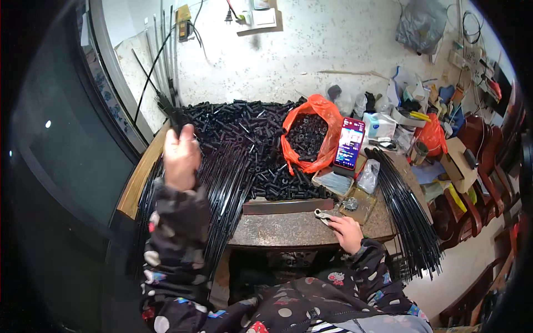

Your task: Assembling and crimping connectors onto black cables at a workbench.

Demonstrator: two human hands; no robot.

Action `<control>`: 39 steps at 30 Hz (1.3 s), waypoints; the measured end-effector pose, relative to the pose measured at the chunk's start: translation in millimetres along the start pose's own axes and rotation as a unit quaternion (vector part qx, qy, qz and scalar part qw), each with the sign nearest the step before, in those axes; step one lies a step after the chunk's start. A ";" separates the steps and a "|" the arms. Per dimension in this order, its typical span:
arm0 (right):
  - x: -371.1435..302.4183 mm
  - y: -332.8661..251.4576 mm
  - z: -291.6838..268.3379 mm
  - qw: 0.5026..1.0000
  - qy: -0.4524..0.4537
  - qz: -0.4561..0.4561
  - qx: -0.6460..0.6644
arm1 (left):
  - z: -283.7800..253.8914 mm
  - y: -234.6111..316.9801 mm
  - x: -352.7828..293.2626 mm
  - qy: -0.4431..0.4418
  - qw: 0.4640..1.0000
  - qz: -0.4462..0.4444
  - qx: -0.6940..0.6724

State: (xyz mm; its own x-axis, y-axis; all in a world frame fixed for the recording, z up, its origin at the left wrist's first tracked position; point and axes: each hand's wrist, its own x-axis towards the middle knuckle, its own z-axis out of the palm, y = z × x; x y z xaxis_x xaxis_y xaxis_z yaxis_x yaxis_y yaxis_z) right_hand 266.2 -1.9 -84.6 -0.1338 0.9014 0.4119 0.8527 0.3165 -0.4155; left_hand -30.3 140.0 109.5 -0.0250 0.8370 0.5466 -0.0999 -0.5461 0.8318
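My left hand (182,158) reaches forward at the far left of the table. Its fingers are closed around the lower end of a dark cluster of black tubular parts (171,112), and thin black rods stick up beyond it. The grip itself is partly hidden. My right hand (346,233) rests near the table's front edge, closed on a small pale tool with a rounded end (321,215). Under my left forearm lies a wide bundle of long thin black rods (225,177). A large heap of short black tubular fittings (239,125) covers the back of the table.
An orange plastic bag (287,151) holds small black rings. Beside it stands a lit phone (350,143). A metal strip (288,206) edges the heap. More black rods (408,222) overhang the right edge. Wooden chairs (477,183) and clutter stand farther right.
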 end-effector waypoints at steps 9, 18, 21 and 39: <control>1.8 2.8 -12.0 0.995 -0.038 -0.081 -0.038 | 84.8 -82.0 -46.1 0.093 0.992 0.060 -0.055; 45.7 -101.8 -8.4 0.967 0.192 -0.091 0.144 | 112.1 -54.1 -90.7 -0.104 0.922 -0.196 -0.318; 50.4 -84.3 31.2 0.942 0.108 0.010 0.319 | 112.1 -40.0 -89.5 -0.133 0.917 -0.193 -0.323; 44.1 -90.8 -5.7 0.959 0.061 0.023 0.275 | 93.2 -46.3 -111.8 -0.099 0.948 -0.215 -0.210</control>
State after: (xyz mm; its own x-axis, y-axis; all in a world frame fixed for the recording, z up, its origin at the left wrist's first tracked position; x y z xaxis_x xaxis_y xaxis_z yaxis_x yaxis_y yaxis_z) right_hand 185.8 7.4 -24.1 -0.0141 0.8877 0.4603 0.4561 0.4153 -0.7870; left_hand 69.8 68.5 19.0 0.2907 0.9342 0.2069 -0.4479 -0.0583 0.8922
